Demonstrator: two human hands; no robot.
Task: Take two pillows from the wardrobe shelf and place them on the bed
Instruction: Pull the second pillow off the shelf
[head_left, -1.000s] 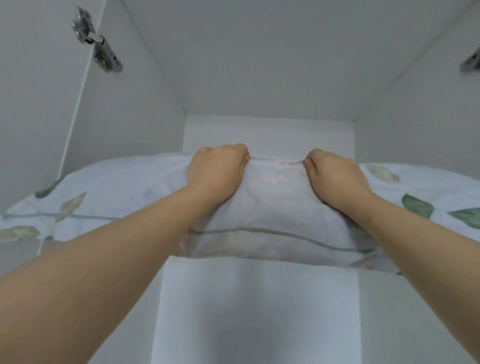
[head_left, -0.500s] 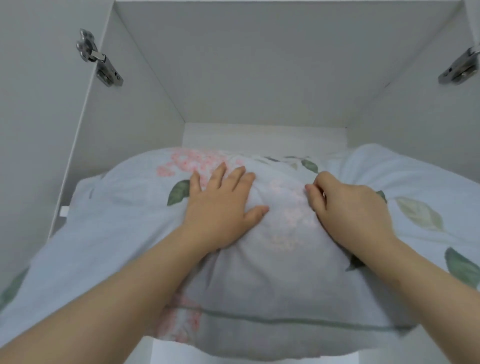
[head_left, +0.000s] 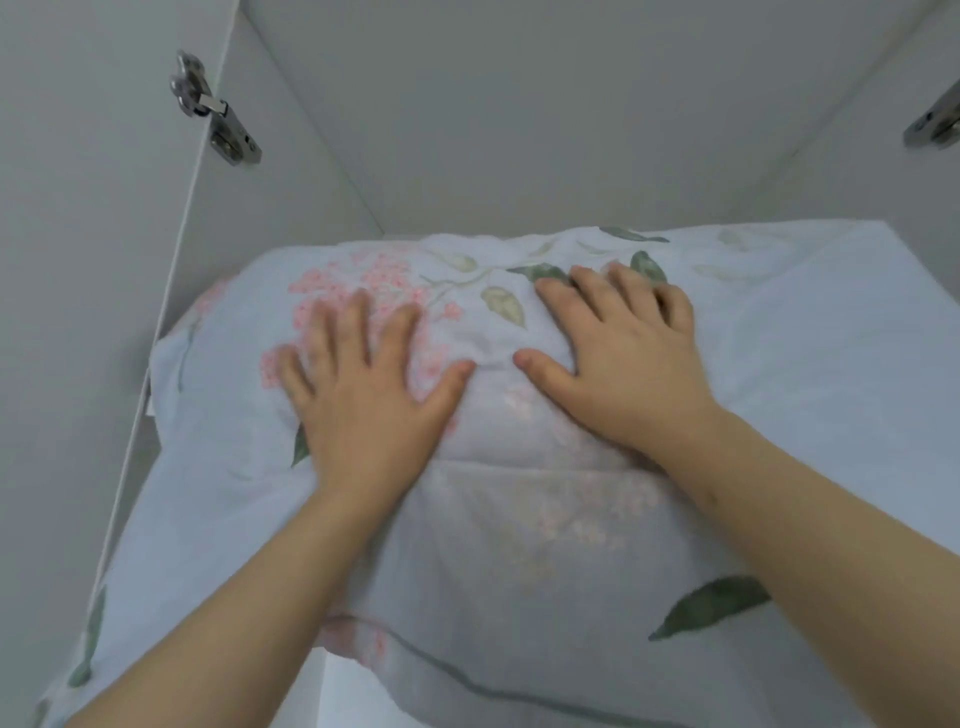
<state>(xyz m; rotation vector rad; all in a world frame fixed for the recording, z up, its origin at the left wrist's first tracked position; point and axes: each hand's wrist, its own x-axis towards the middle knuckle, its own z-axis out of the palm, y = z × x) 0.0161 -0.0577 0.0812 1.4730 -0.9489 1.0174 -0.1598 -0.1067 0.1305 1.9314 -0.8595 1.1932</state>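
A pale blue pillow (head_left: 519, 545) with pink blossoms and green leaves fills the wardrobe compartment and bulges toward me over the shelf's front. My left hand (head_left: 369, 384) lies flat on its top, fingers spread over the pink flowers. My right hand (head_left: 618, 358) rests beside it, fingers apart and pressed into the fabric near the green leaves. Neither hand grips the cloth. More of the same printed fabric (head_left: 841, 364) spreads to the right; whether it belongs to a second pillow I cannot tell.
White wardrobe walls close in on both sides and behind. A metal door hinge (head_left: 218, 109) sits on the left panel, and another hinge (head_left: 935, 122) at the right edge. A white panel (head_left: 343, 696) shows below the pillow's front edge.
My hands let go of the bunched pillow edge and now lie flat with fingers spread. The pillow has come further toward me and fills more of the view.
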